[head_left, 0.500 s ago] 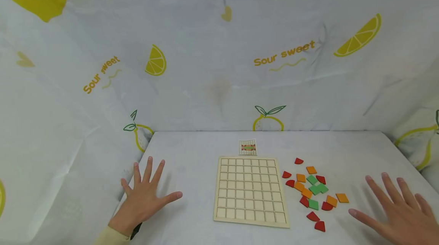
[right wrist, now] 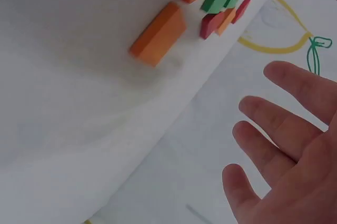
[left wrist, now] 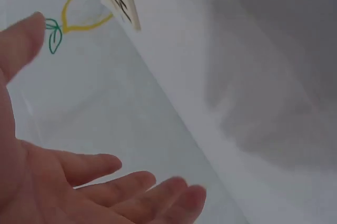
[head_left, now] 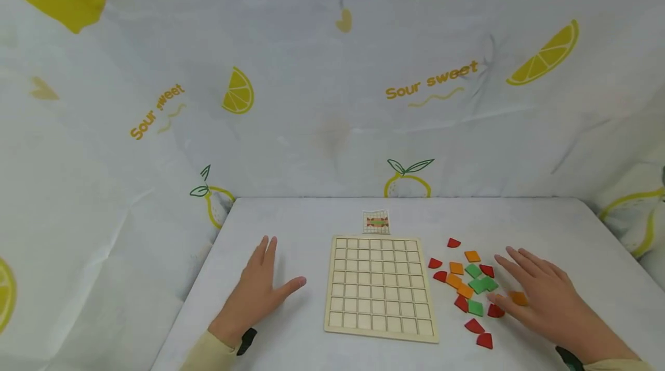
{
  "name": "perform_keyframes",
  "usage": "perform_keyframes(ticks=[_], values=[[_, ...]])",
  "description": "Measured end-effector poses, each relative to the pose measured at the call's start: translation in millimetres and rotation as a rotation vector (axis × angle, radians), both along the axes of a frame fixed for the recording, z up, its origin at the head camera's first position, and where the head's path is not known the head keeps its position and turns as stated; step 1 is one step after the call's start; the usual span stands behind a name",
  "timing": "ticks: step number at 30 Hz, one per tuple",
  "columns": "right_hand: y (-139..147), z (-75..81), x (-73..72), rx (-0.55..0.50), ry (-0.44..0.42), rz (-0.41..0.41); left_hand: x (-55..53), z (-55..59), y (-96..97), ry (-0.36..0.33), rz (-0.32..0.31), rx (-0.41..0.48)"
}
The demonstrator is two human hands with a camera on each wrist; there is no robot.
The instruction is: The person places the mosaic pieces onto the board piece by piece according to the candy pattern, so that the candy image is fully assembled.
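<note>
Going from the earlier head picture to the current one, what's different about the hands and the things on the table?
The left hand moved rightward, toward the grid board; the right hand moved leftward, to the coloured pieces. Both hands' fingers are less spread. Nothing was taken hold of or let go. Board, pattern card and visible pieces stayed put.

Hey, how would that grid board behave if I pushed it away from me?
The grid board would probably be stiff, its edges being straight. Lying flat, it would likely slide rather than tip, and may nudge the card at its far edge.
</note>
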State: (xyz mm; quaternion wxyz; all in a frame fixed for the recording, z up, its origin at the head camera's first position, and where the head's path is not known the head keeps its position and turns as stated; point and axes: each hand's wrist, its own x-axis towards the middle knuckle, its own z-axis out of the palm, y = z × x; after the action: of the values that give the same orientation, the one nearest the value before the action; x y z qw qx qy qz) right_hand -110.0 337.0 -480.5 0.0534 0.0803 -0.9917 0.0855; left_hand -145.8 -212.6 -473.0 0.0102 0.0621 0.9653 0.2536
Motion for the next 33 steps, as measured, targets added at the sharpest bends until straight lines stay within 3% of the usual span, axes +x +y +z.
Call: perform_keyframes(ticks=[5,9,14,20,27,33], values=[[-32,11.8,-18.3,-0.073,-0.022,0.075,-11.0,-6.1,33.3,-0.036,0.029,0.182],[-51,14.1,-32.0,-0.131,-0.047,0.114,-25.3,-7.2,52.0,-0.139,0.072,0.333],[-64,8.7,-43.7,-0.170,-0.086,0.143,-41.7,-6.6,64.7,-0.234,0.106,0.438],[-74,2.2,-48.3,-0.175,-0.119,0.143,-50.6,-11.6,73.0,-0.302,0.135,0.490],[-79,-2.3,-47.8,-0.158,-0.133,0.130,-54.4,-19.6,76.1,-0.319,0.162,0.500],[-78,-4.5,-48.3,-0.131,-0.094,0.161,-55.7,-17.6,77.7,-0.329,0.158,0.508]])
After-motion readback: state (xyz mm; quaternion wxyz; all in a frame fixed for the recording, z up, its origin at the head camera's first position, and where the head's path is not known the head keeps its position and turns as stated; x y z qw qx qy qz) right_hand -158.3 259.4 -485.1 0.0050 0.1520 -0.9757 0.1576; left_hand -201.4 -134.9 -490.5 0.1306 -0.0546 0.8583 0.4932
